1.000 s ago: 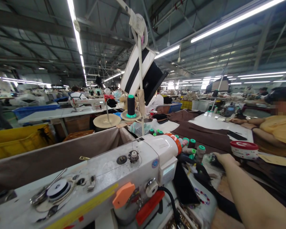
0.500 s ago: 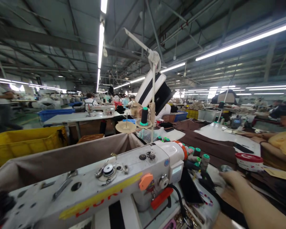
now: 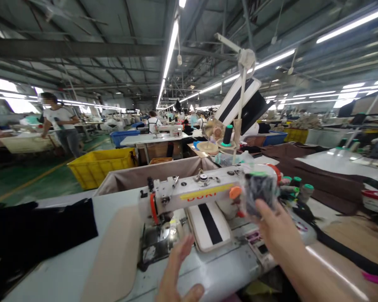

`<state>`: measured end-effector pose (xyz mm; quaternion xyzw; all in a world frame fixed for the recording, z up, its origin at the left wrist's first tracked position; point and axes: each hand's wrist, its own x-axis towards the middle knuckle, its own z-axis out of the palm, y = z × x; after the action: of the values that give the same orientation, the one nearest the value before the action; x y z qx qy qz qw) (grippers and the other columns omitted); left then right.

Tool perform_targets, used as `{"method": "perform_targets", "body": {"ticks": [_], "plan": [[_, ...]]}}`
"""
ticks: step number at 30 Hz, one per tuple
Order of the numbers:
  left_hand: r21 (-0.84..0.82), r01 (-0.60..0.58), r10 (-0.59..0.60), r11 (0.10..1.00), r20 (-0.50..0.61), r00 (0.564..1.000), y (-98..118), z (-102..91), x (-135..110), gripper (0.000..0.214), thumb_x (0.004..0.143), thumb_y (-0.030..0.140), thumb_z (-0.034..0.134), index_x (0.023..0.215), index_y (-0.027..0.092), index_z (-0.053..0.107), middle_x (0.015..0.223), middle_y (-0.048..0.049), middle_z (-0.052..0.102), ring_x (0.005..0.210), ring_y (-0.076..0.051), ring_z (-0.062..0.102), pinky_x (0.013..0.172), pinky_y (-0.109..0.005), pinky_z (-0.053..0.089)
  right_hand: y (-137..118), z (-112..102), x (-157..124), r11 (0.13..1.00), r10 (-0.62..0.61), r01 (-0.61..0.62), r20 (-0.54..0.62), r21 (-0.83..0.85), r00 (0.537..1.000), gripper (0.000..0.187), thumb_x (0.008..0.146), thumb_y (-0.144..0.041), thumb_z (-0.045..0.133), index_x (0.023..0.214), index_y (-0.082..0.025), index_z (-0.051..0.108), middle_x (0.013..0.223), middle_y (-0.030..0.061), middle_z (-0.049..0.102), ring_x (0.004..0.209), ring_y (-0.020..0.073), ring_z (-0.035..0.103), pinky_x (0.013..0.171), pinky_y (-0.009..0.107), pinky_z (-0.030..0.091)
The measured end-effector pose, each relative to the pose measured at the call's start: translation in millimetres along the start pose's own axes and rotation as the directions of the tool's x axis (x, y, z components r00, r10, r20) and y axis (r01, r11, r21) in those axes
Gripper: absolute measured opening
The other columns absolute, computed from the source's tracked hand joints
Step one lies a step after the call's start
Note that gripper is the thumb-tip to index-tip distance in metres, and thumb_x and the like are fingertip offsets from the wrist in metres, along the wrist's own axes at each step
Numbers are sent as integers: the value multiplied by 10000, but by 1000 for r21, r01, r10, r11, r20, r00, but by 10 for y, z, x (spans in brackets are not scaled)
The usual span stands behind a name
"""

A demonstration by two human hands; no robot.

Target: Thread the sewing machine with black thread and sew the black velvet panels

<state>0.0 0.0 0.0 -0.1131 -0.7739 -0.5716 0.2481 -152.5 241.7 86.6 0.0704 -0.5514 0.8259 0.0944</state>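
Note:
My right hand [image 3: 279,226] grips a dark thread spool [image 3: 260,191] wrapped in clear plastic, with a bit of green at its top. It is held up in front of the right end of the white sewing machine [image 3: 204,188], blurred by motion. Low in the middle is my left hand [image 3: 176,272], fingers apart and nothing in it, near the machine's bed. Under the machine arm lies a white panel [image 3: 195,224] with a black stripe. The needle area is partly in shadow.
Black fabric [image 3: 50,230] lies on the table at left. Several thread spools [image 3: 305,193] stand behind the machine's right end. A thread stand [image 3: 242,105] rises behind it. A yellow bin [image 3: 103,165] is on the floor, and a person [image 3: 63,123] stands beyond.
The view has swung left and down. My right hand has come from the far right side to the machine with the wrapped spool. My left hand has come into view.

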Motion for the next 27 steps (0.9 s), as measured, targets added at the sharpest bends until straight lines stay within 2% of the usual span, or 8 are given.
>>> {"method": "perform_targets", "body": {"ticks": [2, 4, 8, 13, 19, 21, 25, 27], "plan": [[-378, 54, -79, 924, -52, 996, 206, 103, 128, 1125, 646, 748, 646, 1518, 269, 122, 1533, -152, 287, 1390, -330, 338, 1131, -443, 349, 265, 409, -737, 979, 162, -136, 173, -148, 972, 568, 682, -400, 791, 1177, -198, 600, 1095, 99, 681, 976, 259, 635, 853, 405, 557], [-582, 102, -191, 807, -93, 977, 390, 107, 199, 1231, 555, 721, 733, 1512, 295, 85, 1549, -126, 243, 1392, -312, 329, 1136, -399, 345, 494, 666, -1288, 958, 266, -224, 269, -177, 926, 616, 652, -407, 808, 1185, -201, 578, 1116, 103, 679, 1014, 279, 630, 901, 423, 535], [-534, 242, -356, 810, -120, 927, 529, -75, 60, 987, 640, 411, 835, 1427, 196, 280, 1263, -122, 552, 1038, -214, 583, 927, -320, 482, 801, 849, -1787, 889, 431, -456, 389, -30, 815, 745, 594, -378, 850, 1227, -247, 480, 1171, 88, 665, 1049, 253, 632, 942, 397, 510], [-603, 318, -458, 731, -89, 884, 446, -253, -260, 674, 645, 221, 814, 1208, 132, 456, 1029, -84, 640, 873, -166, 588, 815, -307, 502, 894, 922, -1925, 841, 504, -539, 423, -43, 753, 629, 598, -337, 859, 1126, -246, 529, 1025, 40, 711, 898, 192, 664, 819, 296, 535], [-564, 254, -350, 786, -67, 934, 470, -546, -413, 614, 569, 193, 855, 1092, 123, 543, 985, -55, 646, 866, -161, 593, 803, -275, 494, 906, 912, -1987, 846, 530, -498, 417, -192, 738, 283, 708, -424, 772, 826, -219, 617, 696, -25, 645, 608, 125, 563, 639, 236, 500], [-511, 258, -343, 820, -77, 936, 486, -640, -472, 635, 570, 192, 849, 1117, 132, 531, 1029, -60, 645, 918, -184, 603, 849, -302, 492, 872, 877, -1911, 872, 489, -414, 468, -259, 736, 262, 749, -447, 724, 763, -211, 610, 707, -14, 627, 634, 134, 557, 650, 232, 498], [-370, 326, -387, 870, -102, 916, 504, -736, -580, 756, 551, 142, 842, 1212, 164, 476, 1152, -72, 632, 1075, -233, 585, 999, -377, 429, 790, 917, -1716, 905, 335, -101, 545, -414, 768, 337, 795, -451, 668, 1057, -243, 619, 1046, 45, 637, 992, 205, 582, 833, 234, 506], [-431, 315, -397, 845, -111, 911, 508, -753, -621, 764, 537, 167, 857, 1199, 155, 476, 1150, -84, 630, 1068, -237, 584, 978, -375, 436, 808, 1008, -1725, 897, 325, -51, 577, -439, 749, 287, 806, -446, 656, 997, -234, 614, 932, 34, 628, 892, 182, 586, 753, 218, 512]]}}
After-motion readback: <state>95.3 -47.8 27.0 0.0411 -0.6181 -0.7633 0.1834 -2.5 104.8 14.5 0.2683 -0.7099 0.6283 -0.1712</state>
